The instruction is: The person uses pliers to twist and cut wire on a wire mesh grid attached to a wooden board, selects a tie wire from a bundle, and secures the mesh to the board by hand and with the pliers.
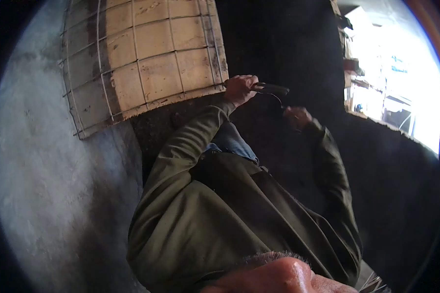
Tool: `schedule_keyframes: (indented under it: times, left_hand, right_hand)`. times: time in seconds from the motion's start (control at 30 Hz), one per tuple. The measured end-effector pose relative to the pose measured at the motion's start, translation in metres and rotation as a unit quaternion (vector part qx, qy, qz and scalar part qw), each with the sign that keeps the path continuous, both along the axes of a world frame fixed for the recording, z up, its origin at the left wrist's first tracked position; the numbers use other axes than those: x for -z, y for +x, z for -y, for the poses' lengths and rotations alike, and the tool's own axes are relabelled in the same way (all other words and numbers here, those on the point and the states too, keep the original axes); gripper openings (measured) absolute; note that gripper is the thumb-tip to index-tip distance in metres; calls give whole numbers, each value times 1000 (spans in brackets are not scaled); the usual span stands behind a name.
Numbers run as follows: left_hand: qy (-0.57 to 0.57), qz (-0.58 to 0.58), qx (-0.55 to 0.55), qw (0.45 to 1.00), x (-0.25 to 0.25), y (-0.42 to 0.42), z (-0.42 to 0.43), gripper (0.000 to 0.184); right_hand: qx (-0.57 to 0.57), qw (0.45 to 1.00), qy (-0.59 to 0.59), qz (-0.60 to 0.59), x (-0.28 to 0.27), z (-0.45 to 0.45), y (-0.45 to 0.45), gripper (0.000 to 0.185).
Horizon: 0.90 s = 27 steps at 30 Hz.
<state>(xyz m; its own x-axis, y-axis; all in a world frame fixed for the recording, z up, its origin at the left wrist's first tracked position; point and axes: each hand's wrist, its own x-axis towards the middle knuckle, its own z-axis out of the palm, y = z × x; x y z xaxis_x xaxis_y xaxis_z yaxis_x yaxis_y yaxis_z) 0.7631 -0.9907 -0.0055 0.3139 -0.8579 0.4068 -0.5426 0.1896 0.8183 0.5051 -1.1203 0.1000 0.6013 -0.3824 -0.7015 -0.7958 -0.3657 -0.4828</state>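
Note:
My left hand (241, 90) is closed at the lower right corner of a wire mesh (138, 59) that lies over a wooden panel (154, 73). A dark, elongated piece (273, 89) juts out of this hand to the right; its exact kind is unclear in the gloom. From beside it, a thin curved wire (277, 97) runs down to my right hand (298, 118). The fingers of that hand are pinched around the wire's end, slightly blurred. Both arms are stretched forward in dark green sleeves.
A rough grey wall or slab (49, 171) fills the left side. At the upper right, a bright opening (396, 68) with a ragged edge shows blurred items beyond it. Deep shadow covers the area around my right arm. Blue jeans (233, 141) show below the jacket.

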Motion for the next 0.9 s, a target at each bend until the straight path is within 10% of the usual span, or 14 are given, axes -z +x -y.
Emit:
schedule_keyframes:
  times: [0.07, 0.13, 0.17, 0.23, 0.33, 0.43, 0.57, 0.63, 0.8, 0.9]
  left_hand:
    - [17, -64, -24, 997, -1, 0, 8, 25]
    - [94, -46, -10, 994, -10, -5, 12, 25]
    - [157, -25, 13, 987, -13, -4, 15, 27]
    - [199, -15, 47, 979, -15, 2, 21, 30]
    - [245, -8, 113, 963, -19, 7, 21, 35]
    - [226, 2, 174, 958, -6, 9, 25, 36]
    - [164, 22, 219, 962, -14, 24, 18, 28]
    - [148, 48, 193, 969, -2, 17, 21, 27]
    - [139, 60, 116, 982, -4, 3, -2, 26]
    - [-109, 102, -118, 982, -5, -7, -20, 24]
  right_hand:
    - [413, 882, 227, -5, 5, -39, -15, 29]
    - [291, 932, 217, 17, 26, -78, -46, 21]
    - [-87, 988, 3, 127, 48, -96, -67, 19]
    - [-238, 930, -172, 219, 56, -133, -72, 16]
    - [15, 976, -153, 154, -39, -181, 67, 29]
    - [-164, 824, -488, 235, -52, -138, 146, 41]
    - [-339, 735, -581, 88, -20, -63, 154, 45]
    - [-309, 863, -381, -119, -12, -51, 157, 34]
    - [-286, 852, -375, -226, -13, -68, 168, 27]
    - [-230, 892, -308, -237, -20, -67, 177, 33]
